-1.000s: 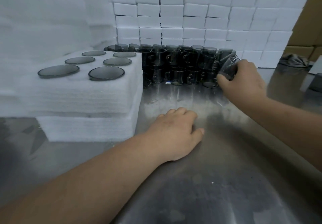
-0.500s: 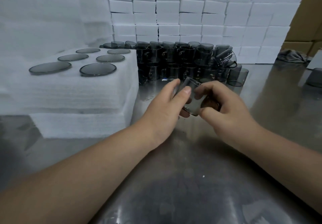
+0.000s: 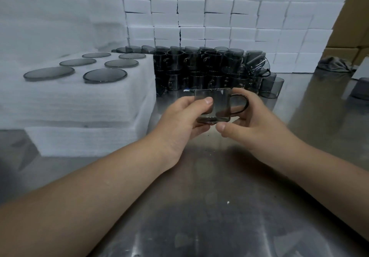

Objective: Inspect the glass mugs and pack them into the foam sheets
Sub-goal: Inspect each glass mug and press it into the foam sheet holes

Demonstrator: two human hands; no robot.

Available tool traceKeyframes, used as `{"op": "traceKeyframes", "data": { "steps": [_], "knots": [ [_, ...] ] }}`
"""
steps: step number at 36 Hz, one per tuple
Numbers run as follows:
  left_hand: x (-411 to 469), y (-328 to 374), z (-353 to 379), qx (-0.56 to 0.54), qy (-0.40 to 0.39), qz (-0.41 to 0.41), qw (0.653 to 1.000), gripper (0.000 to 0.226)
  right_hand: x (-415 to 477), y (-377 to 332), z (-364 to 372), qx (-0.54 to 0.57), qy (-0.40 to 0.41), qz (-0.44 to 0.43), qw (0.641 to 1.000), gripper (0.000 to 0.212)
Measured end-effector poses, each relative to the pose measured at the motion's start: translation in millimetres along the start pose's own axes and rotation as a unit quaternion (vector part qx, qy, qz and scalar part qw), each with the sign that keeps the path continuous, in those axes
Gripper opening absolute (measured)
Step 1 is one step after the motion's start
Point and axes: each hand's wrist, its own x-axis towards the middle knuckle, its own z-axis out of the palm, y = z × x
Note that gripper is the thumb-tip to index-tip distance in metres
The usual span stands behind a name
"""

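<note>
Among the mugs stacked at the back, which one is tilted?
The mug on top at the right end of the stack: it lies tipped over, while the others stand level in rows.

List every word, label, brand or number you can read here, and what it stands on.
None can be read.
The held smoky grey glass mug, the stacked white foam sheets, the white boxes behind and the brown cardboard cartons show no legible print.
A small blue-and-white patch by the stacked grey glass mugs is too blurred to read.
</note>
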Motion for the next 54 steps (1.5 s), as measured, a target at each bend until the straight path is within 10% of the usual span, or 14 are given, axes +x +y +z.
{"op": "traceKeyframes", "data": {
  "steps": [4, 15, 27, 34, 54],
  "knots": [
    [0.4, 1.6, 0.2, -0.005, -0.012, -0.001, 1.0, 0.043, 1.7, -1.4, -1.1, 0.054, -0.003, 0.002, 0.999, 0.089],
    [-0.8, 4.2, -0.2, 0.028, -0.017, -0.01, 0.999, 0.029, 1.3, 0.2, -1.6, 0.165, -0.066, 0.059, 0.982, 0.049],
    [-2.4, 3.7, 0.8, 0.16, 0.008, 0.085, 0.983, 0.032, 7.8, 2.8, -11.0, 0.214, 0.041, 0.106, 0.97, 0.047],
    [-8.3, -0.4, 1.2, 0.276, -0.044, 0.148, 0.949, 0.063, 8.6, 4.8, -11.7, 0.21, 0.059, 0.142, 0.965, 0.009],
    [-8.0, -3.4, 3.1, 0.334, -0.027, 0.121, 0.934, 0.083, 3.4, -4.8, -1.6, 0.149, -0.003, 0.126, 0.981, 0.03]
  ]
}}
